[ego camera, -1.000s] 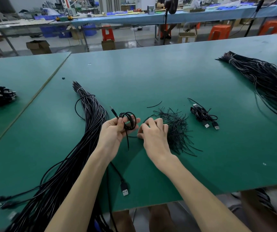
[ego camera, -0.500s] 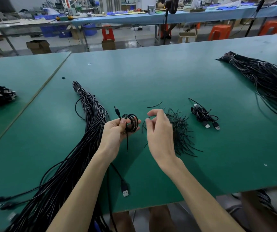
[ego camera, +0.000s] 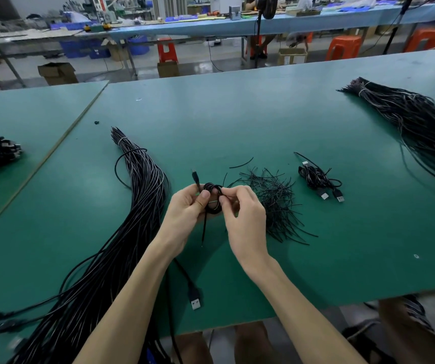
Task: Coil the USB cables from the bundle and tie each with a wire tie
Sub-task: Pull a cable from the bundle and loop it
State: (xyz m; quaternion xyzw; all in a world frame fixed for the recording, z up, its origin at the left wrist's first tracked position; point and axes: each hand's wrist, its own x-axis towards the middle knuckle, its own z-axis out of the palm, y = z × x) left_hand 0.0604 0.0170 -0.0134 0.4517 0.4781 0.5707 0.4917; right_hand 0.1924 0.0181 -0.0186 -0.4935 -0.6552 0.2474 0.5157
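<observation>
Gripping the coiled cable, the left hand curls round it while the right hand pinches a wire tie against it.

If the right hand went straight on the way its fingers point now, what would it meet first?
The coiled cable gripped by the left hand; the right hand pinches at its edge, no gap visible.

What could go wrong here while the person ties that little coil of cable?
The coil is held in the left hand while the right hand pinches at it; a loosened grip could let the loops spring apart. Its tail, ending in a USB plug, lies beside the big bundle and might snag there. The right hand could scatter the wire ties beside it.
</observation>
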